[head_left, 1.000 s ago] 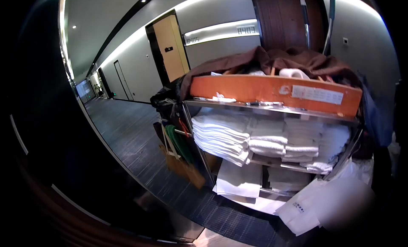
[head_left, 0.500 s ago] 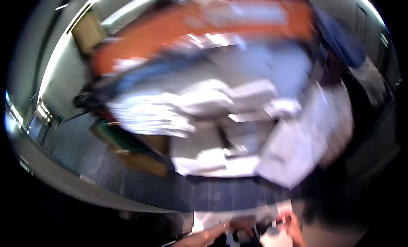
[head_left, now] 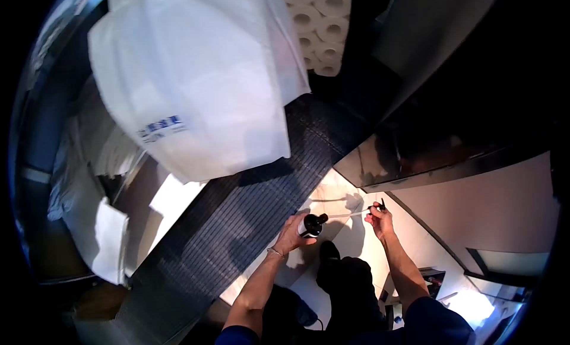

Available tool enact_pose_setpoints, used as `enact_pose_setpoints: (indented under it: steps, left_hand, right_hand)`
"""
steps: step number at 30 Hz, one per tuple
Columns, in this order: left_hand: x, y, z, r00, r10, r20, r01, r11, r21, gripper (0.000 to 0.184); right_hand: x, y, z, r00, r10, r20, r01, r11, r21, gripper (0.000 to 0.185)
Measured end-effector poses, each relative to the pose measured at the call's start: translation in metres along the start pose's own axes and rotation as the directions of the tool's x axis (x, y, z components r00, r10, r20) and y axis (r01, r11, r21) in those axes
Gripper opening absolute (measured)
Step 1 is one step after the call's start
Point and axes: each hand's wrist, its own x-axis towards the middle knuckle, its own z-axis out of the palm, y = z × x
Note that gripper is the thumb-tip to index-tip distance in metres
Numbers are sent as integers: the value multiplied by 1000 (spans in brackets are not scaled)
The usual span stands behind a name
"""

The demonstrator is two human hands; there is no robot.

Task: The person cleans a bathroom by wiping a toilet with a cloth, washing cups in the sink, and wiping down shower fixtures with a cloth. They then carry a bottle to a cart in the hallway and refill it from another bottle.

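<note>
My left hand (head_left: 289, 236) is wrapped round a bottle (head_left: 312, 225) with a dark top and a white label, seen from above. A short dark part sticks out from the bottle's top. To the right, my right hand (head_left: 380, 221) pinches a black pump head (head_left: 379, 207). From it a thin pale tube (head_left: 350, 214) runs left towards the bottle; I cannot tell whether its end touches the bottle. Both hands are over the pale floor, in front of my dark trousers and shoe (head_left: 328, 250).
A white cloth bag (head_left: 202, 89) with blue lettering hangs at upper left, beside a stack of toilet rolls (head_left: 303, 18). Folded white linen (head_left: 110, 238) lies in a cart at left. Dark ribbed carpet (head_left: 237, 220) borders the pale floor. A dark glossy panel (head_left: 427, 161) stands at right.
The view has swung from a blurred cart down towards my hands. The white bag has shifted from right to upper left and looks larger. Both hands are higher in view and plainer.
</note>
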Motion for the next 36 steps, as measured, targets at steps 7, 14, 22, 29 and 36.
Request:
enact_pose_setpoints:
  steps: [7, 14, 22, 29, 36]
  left_hand:
    - [98, -61, 93, 980, 82, -181, -94, 994, -59, 90]
    - [157, -76, 159, 982, 184, -45, -189, 931, -312, 80]
    - [40, 47, -29, 813, 400, -424, -370, 916, 155, 47]
    - [-31, 123, -306, 20, 363, -931, -307, 889, 340, 55]
    - [27, 103, -416, 741, 193, -643, -588, 650, -482, 75]
  right_hand:
    - [102, 67, -170, 948, -44, -315, 47, 999, 2, 7]
    - [82, 120, -260, 682, -325, -655, 12, 900, -435, 60]
    - [18, 11, 34, 800, -455, 392, 600, 603, -525, 36]
    - [33, -135, 284, 408, -737, 539, 804, 570, 170, 43]
    - [128, -138, 379, 594, -575, 563, 694, 720, 3, 58]
